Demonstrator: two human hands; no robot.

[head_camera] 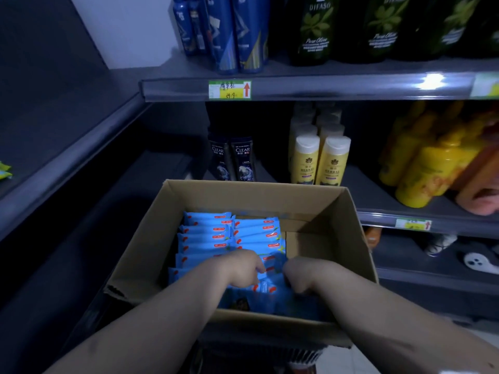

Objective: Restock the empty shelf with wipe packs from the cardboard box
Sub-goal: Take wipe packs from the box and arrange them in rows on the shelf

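An open cardboard box (348, 238) stands in front of me, below the shelves. Two rows of blue wipe packs (208, 233) with red marks stand on edge in its left and middle part. Both my hands reach down into the near end of the box. My left hand (244, 268) curls its fingers round blue packs (263, 287) there. My right hand (299, 276) grips the same cluster from the right side, its fingertips hidden among the packs. The dark grey shelf (67, 122) on the left is almost bare.
Green-yellow packets (4, 170) lie at the far left edge of that shelf. Ahead, blue bottles (235, 33) and dark olive bottles (314, 28) fill the upper shelf; black shampoo bottles (243, 160) and yellow bottles (333, 160) stand below. The box's right side shows bare cardboard.
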